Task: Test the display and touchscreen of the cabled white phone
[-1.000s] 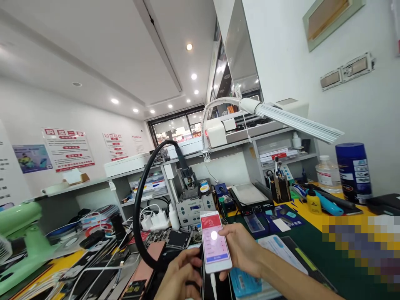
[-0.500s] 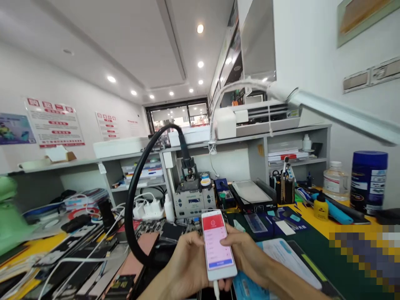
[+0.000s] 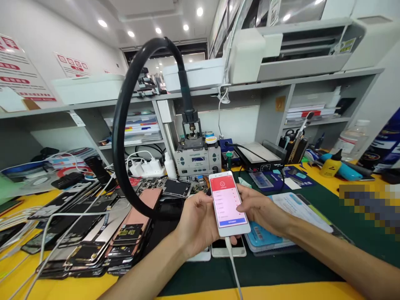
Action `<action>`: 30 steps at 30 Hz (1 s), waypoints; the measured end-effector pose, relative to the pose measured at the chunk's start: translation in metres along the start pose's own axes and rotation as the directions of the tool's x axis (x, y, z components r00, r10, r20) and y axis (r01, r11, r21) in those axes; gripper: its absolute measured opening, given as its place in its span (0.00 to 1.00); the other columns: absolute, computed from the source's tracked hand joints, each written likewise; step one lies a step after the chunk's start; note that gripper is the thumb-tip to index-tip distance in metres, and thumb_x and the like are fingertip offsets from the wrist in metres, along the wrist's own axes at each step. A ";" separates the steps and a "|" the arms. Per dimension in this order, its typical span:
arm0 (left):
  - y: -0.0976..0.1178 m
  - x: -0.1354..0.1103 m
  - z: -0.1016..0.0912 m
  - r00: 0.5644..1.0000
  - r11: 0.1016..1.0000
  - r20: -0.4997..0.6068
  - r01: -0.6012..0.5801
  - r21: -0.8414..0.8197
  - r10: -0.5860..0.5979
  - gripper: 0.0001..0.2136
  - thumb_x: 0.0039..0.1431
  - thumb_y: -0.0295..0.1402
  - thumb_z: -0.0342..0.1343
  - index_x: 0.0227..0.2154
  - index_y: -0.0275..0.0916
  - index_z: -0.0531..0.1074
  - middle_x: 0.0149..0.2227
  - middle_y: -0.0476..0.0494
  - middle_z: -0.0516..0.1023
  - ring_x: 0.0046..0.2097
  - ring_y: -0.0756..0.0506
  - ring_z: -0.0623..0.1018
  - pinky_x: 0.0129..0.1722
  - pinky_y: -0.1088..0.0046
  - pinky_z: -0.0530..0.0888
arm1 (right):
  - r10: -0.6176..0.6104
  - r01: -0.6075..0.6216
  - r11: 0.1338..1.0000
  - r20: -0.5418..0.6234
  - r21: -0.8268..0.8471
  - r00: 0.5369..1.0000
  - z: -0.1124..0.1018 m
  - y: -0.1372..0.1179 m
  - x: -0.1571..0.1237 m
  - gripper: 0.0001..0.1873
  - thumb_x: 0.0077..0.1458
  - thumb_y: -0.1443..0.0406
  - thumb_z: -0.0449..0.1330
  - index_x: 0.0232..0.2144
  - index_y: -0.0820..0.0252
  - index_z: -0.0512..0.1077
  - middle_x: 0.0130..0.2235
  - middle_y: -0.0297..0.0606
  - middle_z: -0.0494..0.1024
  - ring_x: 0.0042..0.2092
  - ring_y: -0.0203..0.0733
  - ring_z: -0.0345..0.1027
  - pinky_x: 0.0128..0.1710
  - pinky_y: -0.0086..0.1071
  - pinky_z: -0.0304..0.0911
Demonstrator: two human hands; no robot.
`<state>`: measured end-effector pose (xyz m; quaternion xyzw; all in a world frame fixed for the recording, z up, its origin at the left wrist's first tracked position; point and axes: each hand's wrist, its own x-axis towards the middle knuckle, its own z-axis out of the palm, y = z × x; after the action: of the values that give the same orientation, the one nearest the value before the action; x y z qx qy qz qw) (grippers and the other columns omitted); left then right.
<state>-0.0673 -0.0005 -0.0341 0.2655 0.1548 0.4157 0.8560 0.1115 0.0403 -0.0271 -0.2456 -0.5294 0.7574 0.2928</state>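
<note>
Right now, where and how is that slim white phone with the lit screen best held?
Probably by its long side edges, coming from left and right: the slim white phone is narrowest across them, its lit screen faces the viewer, and a thin white cable meets its bottom end.

I count one left hand (image 3: 198,223), one right hand (image 3: 262,208) — two in all; one lit phone (image 3: 230,204); one black hose (image 3: 118,137); one yellow bottle (image 3: 331,167); one clear jug (image 3: 348,141).
</note>
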 end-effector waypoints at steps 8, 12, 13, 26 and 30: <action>-0.002 -0.001 0.000 1.000 0.999 0.001 -0.020 0.036 0.020 0.25 0.56 0.34 0.42 0.55 0.34 0.66 0.44 0.34 0.75 0.41 0.38 0.76 0.35 0.64 0.72 | 0.006 -0.008 0.992 -0.011 -0.127 1.000 0.001 0.000 -0.001 0.34 0.45 0.70 0.62 0.56 0.58 0.62 0.42 0.42 0.79 0.36 0.44 0.75 0.31 0.34 0.68; -0.004 0.000 -0.003 1.000 0.998 -0.001 -0.024 0.063 0.024 0.24 0.56 0.34 0.40 0.54 0.33 0.67 0.45 0.31 0.75 0.40 0.36 0.76 0.30 0.64 0.73 | 0.005 -0.015 0.992 -0.078 -0.127 0.997 0.004 0.001 -0.002 0.29 0.48 0.68 0.62 0.54 0.58 0.64 0.41 0.41 0.79 0.35 0.42 0.75 0.31 0.33 0.67; -0.004 0.000 -0.003 1.000 0.997 -0.005 -0.023 0.072 0.024 0.24 0.56 0.35 0.40 0.54 0.32 0.67 0.45 0.30 0.75 0.40 0.36 0.76 0.29 0.63 0.73 | 0.016 -0.027 0.993 -0.097 -0.113 0.995 0.005 0.001 -0.002 0.27 0.50 0.67 0.61 0.54 0.59 0.65 0.40 0.42 0.80 0.34 0.42 0.74 0.31 0.33 0.67; -0.004 0.000 0.001 1.000 0.999 -0.014 -0.027 0.021 0.027 0.24 0.62 0.38 0.39 0.59 0.37 0.61 0.46 0.34 0.75 0.43 0.38 0.76 0.39 0.61 0.73 | 0.033 -0.038 0.999 -0.164 -0.031 0.986 0.006 0.002 0.000 0.22 0.54 0.62 0.60 0.52 0.58 0.68 0.41 0.42 0.80 0.37 0.44 0.74 0.33 0.34 0.66; -0.004 0.000 0.004 0.999 0.999 -0.041 -0.034 0.027 0.035 0.24 0.63 0.37 0.39 0.60 0.36 0.61 0.46 0.35 0.75 0.43 0.39 0.76 0.39 0.61 0.73 | 0.040 -0.052 0.996 -0.172 -0.066 0.984 0.007 0.000 0.000 0.25 0.51 0.62 0.62 0.52 0.59 0.67 0.41 0.43 0.80 0.36 0.44 0.74 0.32 0.34 0.66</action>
<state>-0.0629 -0.0036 -0.0333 0.2707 0.1734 0.4339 0.8417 0.1064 0.0360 -0.0252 -0.3319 -0.5229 0.7211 0.3106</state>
